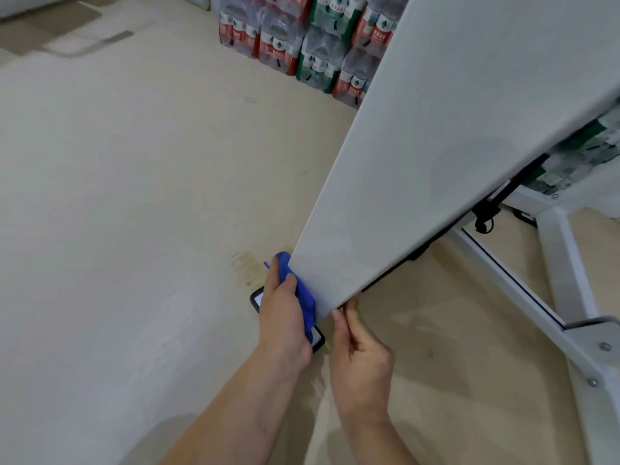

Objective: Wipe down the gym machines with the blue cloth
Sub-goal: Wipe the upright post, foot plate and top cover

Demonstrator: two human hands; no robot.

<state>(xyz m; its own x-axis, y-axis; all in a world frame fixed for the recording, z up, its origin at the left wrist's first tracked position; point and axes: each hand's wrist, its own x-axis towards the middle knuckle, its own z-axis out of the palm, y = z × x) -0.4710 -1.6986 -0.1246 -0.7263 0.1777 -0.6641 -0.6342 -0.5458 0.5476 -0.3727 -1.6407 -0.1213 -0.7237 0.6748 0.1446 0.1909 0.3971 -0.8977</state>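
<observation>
— Left hand [283, 317] first: from the head view we see its fingers wrapped round the cloth [302, 293], pressing it against the left edge of the pad [436, 146], close to the lower corner.
— And our right hand [360, 357]?
— It grips that same lower corner, fingers curled under the pad's rim. We judge it steadies the tilted pad so the push of the cloth doesn't swing it.
— Why bunch the cloth like that?
— Gathered in the palm, it hugs the thin edge rather than the broad face, we think.
— Anything near?
— A phone [256, 300] lies on the floor [134, 196] right beneath our left hand, so we should mind a slip or a dropped cloth. The frame [563, 280] stands to the right, and packed bottles [295, 38] sit by the pad's far end.
</observation>
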